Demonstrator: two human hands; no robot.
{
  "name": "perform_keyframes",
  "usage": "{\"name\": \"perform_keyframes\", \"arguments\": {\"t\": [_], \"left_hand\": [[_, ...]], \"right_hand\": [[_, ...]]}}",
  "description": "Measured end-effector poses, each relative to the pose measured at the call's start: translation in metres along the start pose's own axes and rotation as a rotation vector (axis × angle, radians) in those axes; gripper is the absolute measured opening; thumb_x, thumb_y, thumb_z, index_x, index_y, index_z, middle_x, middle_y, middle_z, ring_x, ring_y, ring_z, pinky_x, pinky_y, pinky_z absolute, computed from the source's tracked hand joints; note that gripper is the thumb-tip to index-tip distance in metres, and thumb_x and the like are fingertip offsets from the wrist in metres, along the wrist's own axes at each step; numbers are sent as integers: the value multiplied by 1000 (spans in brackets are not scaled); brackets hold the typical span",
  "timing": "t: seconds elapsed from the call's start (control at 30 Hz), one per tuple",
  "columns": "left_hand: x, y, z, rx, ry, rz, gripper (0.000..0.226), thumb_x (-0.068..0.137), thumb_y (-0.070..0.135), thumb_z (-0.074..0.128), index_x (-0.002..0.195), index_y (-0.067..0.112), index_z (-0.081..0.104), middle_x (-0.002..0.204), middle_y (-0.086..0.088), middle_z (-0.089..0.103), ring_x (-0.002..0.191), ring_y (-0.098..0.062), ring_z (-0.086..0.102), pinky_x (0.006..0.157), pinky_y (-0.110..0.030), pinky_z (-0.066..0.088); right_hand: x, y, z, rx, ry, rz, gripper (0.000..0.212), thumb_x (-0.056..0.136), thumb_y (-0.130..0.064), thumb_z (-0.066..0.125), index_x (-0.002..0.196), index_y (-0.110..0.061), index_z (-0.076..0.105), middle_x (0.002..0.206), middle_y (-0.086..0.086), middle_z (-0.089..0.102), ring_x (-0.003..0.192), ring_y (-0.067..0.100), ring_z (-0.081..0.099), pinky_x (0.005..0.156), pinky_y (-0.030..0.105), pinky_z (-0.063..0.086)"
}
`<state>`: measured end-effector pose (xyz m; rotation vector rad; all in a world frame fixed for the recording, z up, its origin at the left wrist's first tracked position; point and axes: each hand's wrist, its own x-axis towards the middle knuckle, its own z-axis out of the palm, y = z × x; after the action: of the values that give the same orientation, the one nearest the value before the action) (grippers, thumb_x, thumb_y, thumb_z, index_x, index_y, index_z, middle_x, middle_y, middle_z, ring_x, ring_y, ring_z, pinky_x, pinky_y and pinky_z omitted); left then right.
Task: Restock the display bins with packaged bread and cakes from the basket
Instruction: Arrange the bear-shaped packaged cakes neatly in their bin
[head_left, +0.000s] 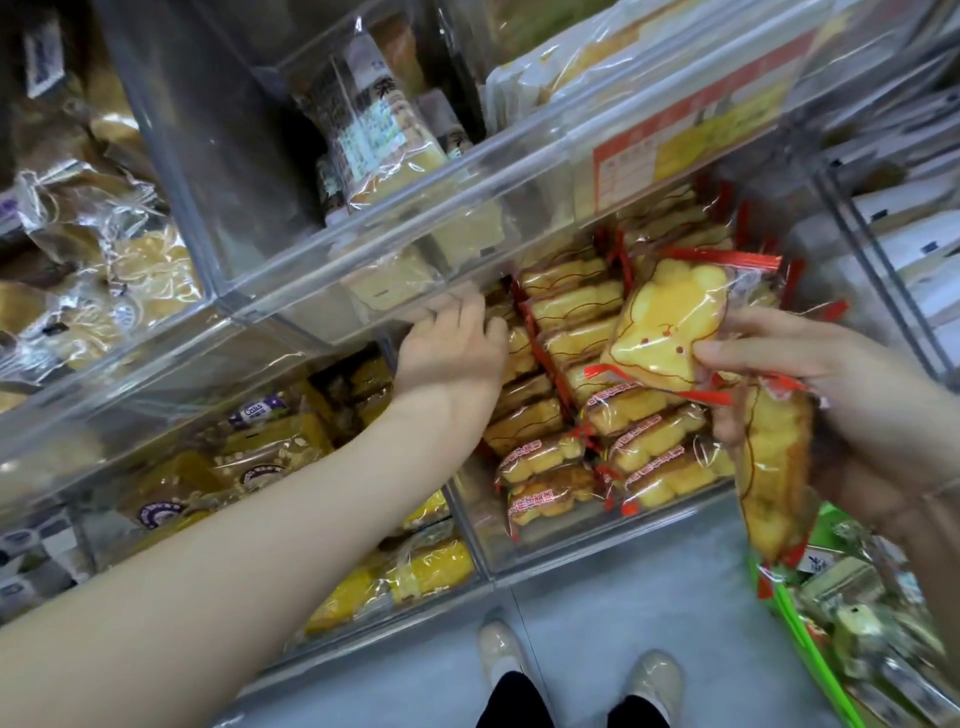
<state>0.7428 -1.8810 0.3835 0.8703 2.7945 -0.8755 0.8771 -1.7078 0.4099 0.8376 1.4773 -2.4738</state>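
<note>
My right hand grips two clear, red-edged packs of yellow bear-shaped cake: one held flat above the bin, another hanging edge-on below my palm. My left hand reaches under the upper bin into the clear display bin, fingers spread on the stacked bear-cake packs, holding nothing. The green basket with more wrapped goods sits at the lower right.
A clear upper bin with wrapped sliced cakes overhangs the bear-cake bin and carries an orange price label. Bins to the left hold bread packs and yellow cakes. My shoes stand on grey floor.
</note>
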Motion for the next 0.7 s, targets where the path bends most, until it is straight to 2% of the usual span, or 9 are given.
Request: {"name": "perform_keyframes", "arguments": {"t": [0.07,0.13,0.3,0.37,0.43,0.5,0.57,0.63,0.7], "left_hand": [[6,0,9,-68,2,22,40,99,12,35,139,13,32,146,-19,28,129,-35,38,87,-40,40],[7,0,10,-154,-36,3,46,99,10,35,143,17,26,146,-16,30,121,-33,47,71,-38,35],[0,2,6,-204,-4,-53,48,97,9,38,143,10,23,146,-15,34,118,-30,53,74,-38,43],[-10,0,2,-147,14,0,51,93,12,47,140,7,27,140,-13,39,116,-28,54,75,-36,46],[-25,-7,-4,-179,32,80,45,91,12,50,133,7,37,128,-10,46,112,-27,55,71,-33,46],[-40,-16,-14,-504,14,108,31,94,17,44,124,12,50,118,-6,56,105,-24,59,79,-33,51],[-50,-21,-26,-1050,-163,27,35,88,26,42,118,21,59,114,0,65,103,-16,63,91,-35,51],[-57,-23,-37,-1589,-399,-21,34,79,30,53,111,24,62,109,1,71,103,-12,66,94,-33,51],[-61,-22,-36,-1810,-500,11,29,85,23,67,113,16,64,104,-4,73,99,-17,69,92,-34,54]], "right_hand": [[0,0,1,-13,-4,13,21,72,-9,62,92,-9,61,46,4,56,28,14,48,30,15,37],[2,1,2,-33,14,12,36,64,-11,64,99,-8,62,53,6,59,31,15,51,31,16,39],[3,0,9,-68,72,51,21,78,-4,64,99,-7,64,61,11,63,34,16,53,33,17,40],[4,1,12,-87,92,51,18,79,-2,65,96,-6,64,65,14,63,36,18,55,34,18,41],[3,2,14,-85,101,46,14,79,0,63,91,-6,63,59,13,61,35,18,55,34,18,41],[1,4,17,-79,90,51,14,79,2,63,90,-6,63,56,12,61,35,18,55,34,19,42],[-2,5,21,-76,51,73,18,78,3,62,95,-5,63,53,11,61,35,19,55,34,22,44],[-4,7,28,-65,-14,105,23,80,4,60,101,-4,61,46,9,58,31,19,52,31,21,42],[-7,10,36,-69,-79,129,24,81,4,58,104,-4,60,44,9,56,28,17,49,30,18,39]]}}
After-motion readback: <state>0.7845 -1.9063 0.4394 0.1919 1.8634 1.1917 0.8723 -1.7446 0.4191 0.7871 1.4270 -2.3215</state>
